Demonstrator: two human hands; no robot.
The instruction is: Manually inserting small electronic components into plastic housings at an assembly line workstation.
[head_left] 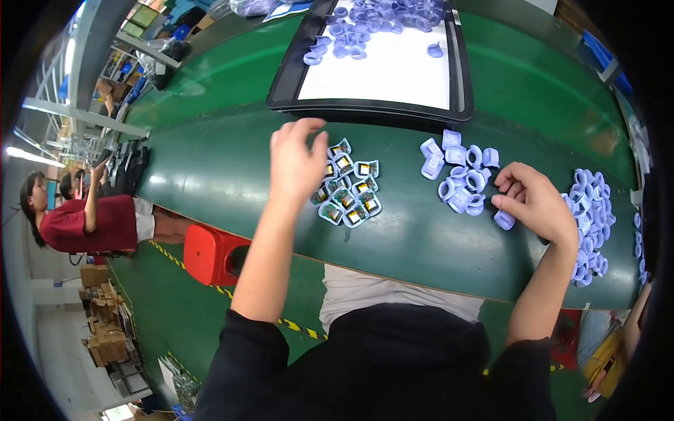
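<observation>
My left hand (298, 163) is over the left edge of a cluster of small pale-blue housings (344, 198) with circuit boards and yellow-and-black parts inside. Its thumb and forefinger are apart, and nothing shows between them. Further right, my right hand (540, 203) has loosely curled fingers, with the thumb apart from the forefinger. Just below that thumb is one blue-violet plastic ring-shaped shell (503, 219), partly hidden by the hand. Left of this hand lies a loose group of similar shells (465, 179), some showing their round openings.
A heap of blue-violet shells (591, 221) lies at the right. Behind the bench (414, 242) stands a black-rimmed tray (379, 107) with a white liner and many more shells. A red stool (206, 254) and a person in a red top (88, 228) are at the left.
</observation>
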